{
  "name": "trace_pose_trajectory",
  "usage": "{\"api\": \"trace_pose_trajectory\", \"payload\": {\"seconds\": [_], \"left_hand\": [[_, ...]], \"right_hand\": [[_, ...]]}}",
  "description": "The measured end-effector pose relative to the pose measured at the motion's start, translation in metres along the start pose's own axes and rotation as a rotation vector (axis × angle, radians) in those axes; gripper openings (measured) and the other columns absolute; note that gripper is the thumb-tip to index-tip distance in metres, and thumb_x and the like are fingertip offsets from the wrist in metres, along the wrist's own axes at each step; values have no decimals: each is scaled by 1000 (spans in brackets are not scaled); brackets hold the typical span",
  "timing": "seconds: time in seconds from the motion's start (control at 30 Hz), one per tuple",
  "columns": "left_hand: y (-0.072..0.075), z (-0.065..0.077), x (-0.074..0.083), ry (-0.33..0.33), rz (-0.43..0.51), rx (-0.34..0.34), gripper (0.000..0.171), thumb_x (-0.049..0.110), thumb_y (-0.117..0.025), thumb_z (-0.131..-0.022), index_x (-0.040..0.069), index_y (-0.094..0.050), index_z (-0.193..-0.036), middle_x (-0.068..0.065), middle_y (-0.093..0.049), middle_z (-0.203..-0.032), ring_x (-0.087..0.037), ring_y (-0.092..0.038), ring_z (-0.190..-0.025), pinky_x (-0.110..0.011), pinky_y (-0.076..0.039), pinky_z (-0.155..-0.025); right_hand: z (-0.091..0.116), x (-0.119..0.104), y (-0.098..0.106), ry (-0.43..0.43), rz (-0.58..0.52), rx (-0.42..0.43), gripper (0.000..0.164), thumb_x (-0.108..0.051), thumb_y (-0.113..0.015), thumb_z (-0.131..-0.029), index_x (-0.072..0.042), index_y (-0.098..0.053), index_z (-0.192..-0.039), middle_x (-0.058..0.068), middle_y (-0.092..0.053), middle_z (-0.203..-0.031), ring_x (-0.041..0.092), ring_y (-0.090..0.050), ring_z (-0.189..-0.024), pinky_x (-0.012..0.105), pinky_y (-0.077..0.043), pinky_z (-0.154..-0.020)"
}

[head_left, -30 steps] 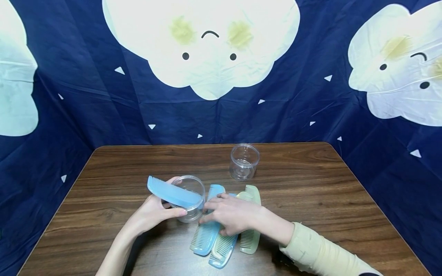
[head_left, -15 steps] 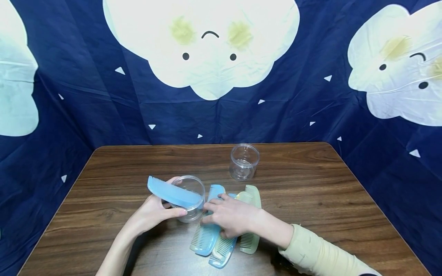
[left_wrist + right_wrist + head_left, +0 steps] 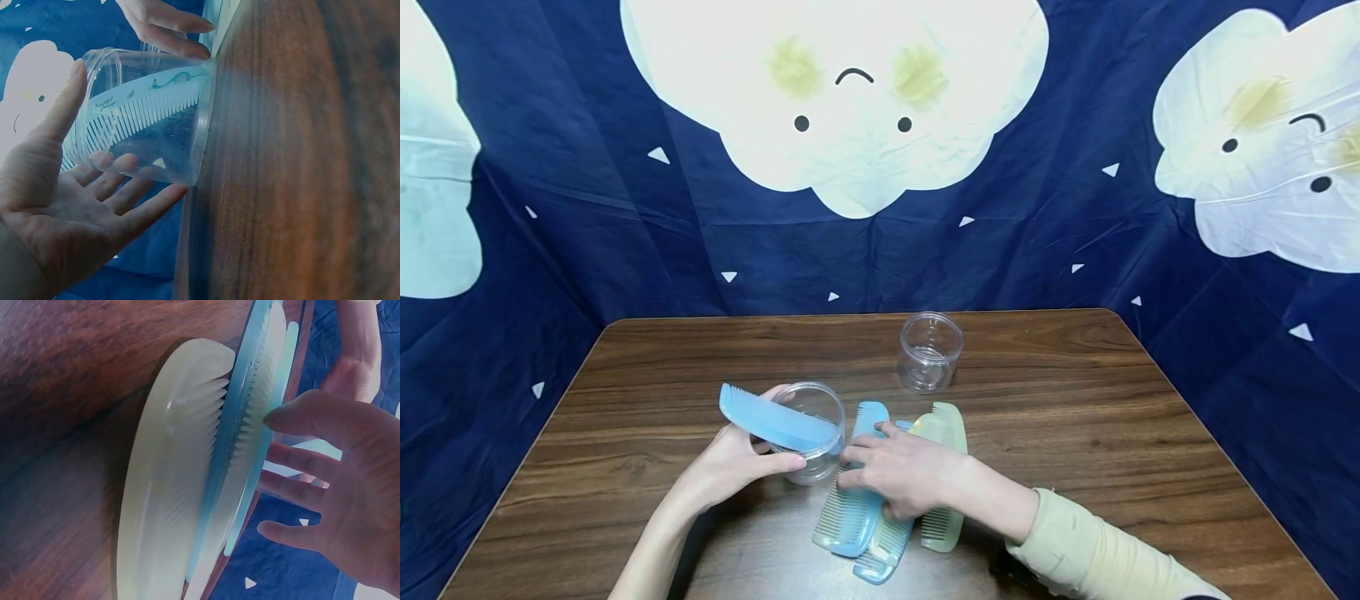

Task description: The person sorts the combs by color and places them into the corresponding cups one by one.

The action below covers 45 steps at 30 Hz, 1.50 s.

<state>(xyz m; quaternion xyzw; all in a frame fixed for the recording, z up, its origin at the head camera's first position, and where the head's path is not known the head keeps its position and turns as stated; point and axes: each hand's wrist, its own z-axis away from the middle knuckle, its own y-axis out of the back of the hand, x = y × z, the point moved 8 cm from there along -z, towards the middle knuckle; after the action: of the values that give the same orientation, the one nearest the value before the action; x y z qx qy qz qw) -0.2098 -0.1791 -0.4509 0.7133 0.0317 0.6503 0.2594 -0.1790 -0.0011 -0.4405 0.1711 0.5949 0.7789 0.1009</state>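
Note:
My left hand (image 3: pixel 730 462) holds a clear plastic jar (image 3: pixel 811 477), thumb on the near side and fingers at the back. A light blue comb (image 3: pixel 767 419) leans inside it, one end above the rim; printed lettering shows through the wall in the left wrist view. Right of the jar, my right hand (image 3: pixel 904 471) reaches over a pile of combs, thumb and fingers at opposite edges of the topmost blue comb (image 3: pixel 850 525). Under it lie another bluish comb (image 3: pixel 880 562) and a pale green comb (image 3: pixel 943 523). The hand hides the pile's middle.
A second clear jar (image 3: pixel 928 358) stands upright toward the back of the wooden table (image 3: pixel 1075 417). Behind the table hangs a dark blue cloth (image 3: pixel 760 242) with white clouds. A pale yellow-green sleeve (image 3: pixel 1090 533) covers the right forearm.
The topmost blue comb under the right hand has shifted slightly right, over the combs beneath it. My left hand, the jar and the comb inside it have stayed in place.

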Motion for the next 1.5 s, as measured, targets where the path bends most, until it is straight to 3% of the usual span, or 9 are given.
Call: {"api": "trace_pose_trajectory", "payload": {"seconds": [0.23,0.73,1.07,1.5], "left_hand": [[0,0,0,-2,-2,-1,95,28,-84,-88,15,-26,-163,-19,-34,-166,-41,-44,-145,-45,-56,-101],[0,1,-2,6,-11,1,96,29,-84,-87,16,-26,-163,-18,-34,-166,-41,-43,-146,-47,-56,-102],[0,0,-2,10,-8,-1,96,29,-84,-87,17,-26,-162,-18,-34,-166,-40,-46,-144,-45,-56,-102],[0,0,-1,8,-15,7,96,29,-85,-86,15,-27,-162,-18,-36,-165,-39,-43,-146,-46,-56,-102]], "right_hand": [[0,-2,1,16,43,23,65,-35,-87,-76,-37,-58,-135,-8,-57,-143,12,-54,-135,47,-48,-111],[-1,6,-1,-2,22,3,65,-47,-88,-76,-33,-56,-132,-9,-59,-141,12,-55,-135,49,-47,-113],[2,9,0,22,11,74,61,-47,-85,-76,-28,-56,-127,-9,-62,-136,13,-59,-129,43,-49,-111],[12,14,3,27,14,186,63,-48,-81,-78,-24,-57,-132,-5,-63,-135,15,-59,-129,37,-49,-111]]}}
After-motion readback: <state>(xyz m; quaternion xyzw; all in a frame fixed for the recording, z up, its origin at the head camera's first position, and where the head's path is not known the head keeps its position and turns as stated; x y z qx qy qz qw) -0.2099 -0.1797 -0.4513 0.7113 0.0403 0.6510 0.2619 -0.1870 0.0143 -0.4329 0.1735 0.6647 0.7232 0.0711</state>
